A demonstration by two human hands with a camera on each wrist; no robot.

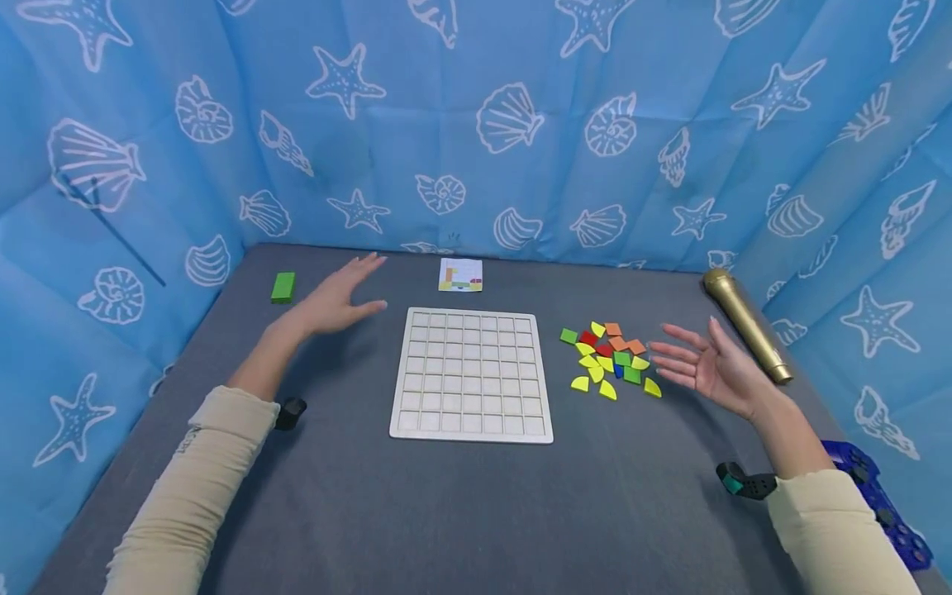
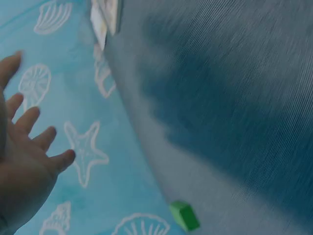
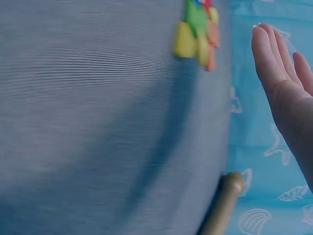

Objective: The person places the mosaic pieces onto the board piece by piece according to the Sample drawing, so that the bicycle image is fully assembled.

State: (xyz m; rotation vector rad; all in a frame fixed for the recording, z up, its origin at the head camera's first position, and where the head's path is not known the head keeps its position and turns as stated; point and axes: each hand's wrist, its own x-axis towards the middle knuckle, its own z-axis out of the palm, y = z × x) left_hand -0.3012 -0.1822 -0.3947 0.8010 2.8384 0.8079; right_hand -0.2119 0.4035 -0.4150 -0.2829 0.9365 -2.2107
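My left hand [image 1: 332,299] hovers over the table left of a white grid board [image 1: 472,376], fingers extended and holding nothing. In the left wrist view the same hand [image 2: 29,152] shows spread fingers. My right hand [image 1: 717,368] is raised beside a loose pile of small flat pieces, its palm turned inward and nothing in it. The pile has yellow quarter-round pieces [image 1: 580,383], orange squares [image 1: 635,345], green squares [image 1: 632,375], red pieces [image 1: 604,350] and a partly covered blue piece [image 1: 618,371]. A small card with a coloured pattern [image 1: 460,275] lies behind the board.
A green block [image 1: 283,287] sits at the back left of the grey table [image 1: 476,512]. To the right lie a gold microphone [image 1: 747,325] and a blue game controller [image 1: 881,504]. Blue shell-print curtain [image 1: 461,124] encloses the back and sides.
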